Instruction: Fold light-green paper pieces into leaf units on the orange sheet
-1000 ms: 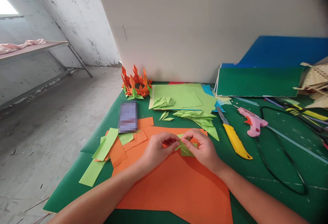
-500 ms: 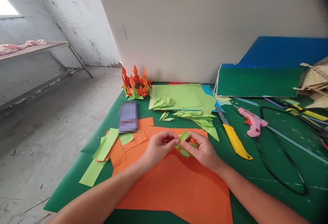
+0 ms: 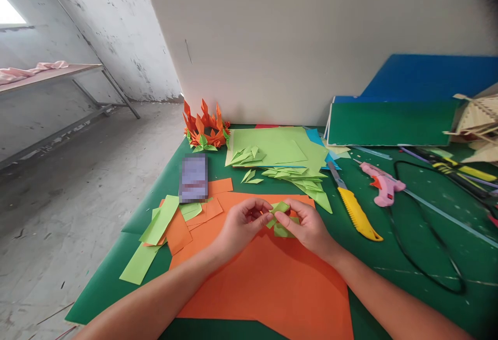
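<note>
Paper slip held in two hands above orange sheet

One orange sheet (image 3: 264,283) lies on the green table (image 3: 101,283). Over it, the left hand (image 3: 243,221) pinches one small green slip (image 3: 279,207) between thumb and fingers; the right hand (image 3: 309,223) grips the same slip likewise. One further green piece (image 3: 284,232) shows below, partly hidden by the right thumb. At left, green and orange strips (image 3: 160,220) overlap; exact count cannot be told. To the right: one yellow knife (image 3: 356,208), one pink glue gun (image 3: 386,184). One rectangular object (image 3: 193,178) is pixelated; any writing on it is unreadable. Beyond: two loose green leaves (image 3: 254,180), a heap of folded leaves, uncounted, and one orange-and-green paper crown (image 3: 200,138). Farthest: one upright pale board (image 3: 257,44).
</note>
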Motion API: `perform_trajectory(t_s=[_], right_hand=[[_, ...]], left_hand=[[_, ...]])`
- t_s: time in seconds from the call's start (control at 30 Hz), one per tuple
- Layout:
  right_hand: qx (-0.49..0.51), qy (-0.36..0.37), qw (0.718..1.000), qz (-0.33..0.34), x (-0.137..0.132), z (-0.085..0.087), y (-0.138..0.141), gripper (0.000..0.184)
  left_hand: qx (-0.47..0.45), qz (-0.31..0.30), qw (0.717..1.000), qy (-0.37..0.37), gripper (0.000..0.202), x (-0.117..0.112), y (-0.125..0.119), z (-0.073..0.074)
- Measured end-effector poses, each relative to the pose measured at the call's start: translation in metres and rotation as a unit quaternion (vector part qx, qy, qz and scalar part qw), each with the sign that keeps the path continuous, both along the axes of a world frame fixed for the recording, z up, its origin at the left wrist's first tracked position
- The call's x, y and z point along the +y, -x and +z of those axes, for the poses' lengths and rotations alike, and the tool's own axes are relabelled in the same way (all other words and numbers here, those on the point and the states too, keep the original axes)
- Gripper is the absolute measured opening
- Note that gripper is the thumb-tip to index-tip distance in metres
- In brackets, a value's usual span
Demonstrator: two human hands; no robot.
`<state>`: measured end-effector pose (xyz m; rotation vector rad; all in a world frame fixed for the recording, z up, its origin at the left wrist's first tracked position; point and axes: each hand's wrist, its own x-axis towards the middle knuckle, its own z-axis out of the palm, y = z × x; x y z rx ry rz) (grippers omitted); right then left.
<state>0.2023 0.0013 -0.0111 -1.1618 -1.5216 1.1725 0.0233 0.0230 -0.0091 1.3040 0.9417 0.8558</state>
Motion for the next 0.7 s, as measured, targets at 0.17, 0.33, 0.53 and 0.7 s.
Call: perform_trajectory(t_s=[0.17, 0.33, 0.53, 0.7], right_hand=[[-0.005, -0.005, 1.0, -0.012, 0.0027, -0.0012, -0.0001, 0.03], [-0.011, -0.02, 1.0, -0.007, 0.0039, -0.0019, -0.0011, 0.031], [-0.003, -0.019, 1.0, -0.004, 0.0039, -0.002, -0.0014, 0.031], [-0.001, -0.018, 1.0, 0.001, 0.0037, -0.0013, -0.0023, 0.027]], left_hand=[[0.058, 0.012, 0.993, -0.1, 0.011, -0.0026, 0.0001, 0.0024], [0.117, -0.008, 0.975, -0.19, 0.008, -0.0038, 0.0021, 0.0039], [0.119, -0.008, 0.973, -0.196, 0.009, -0.0031, 0.0019, 0.0034], [0.117, 0.003, 0.976, -0.186, 0.007, -0.0025, 0.0014, 0.0042]])
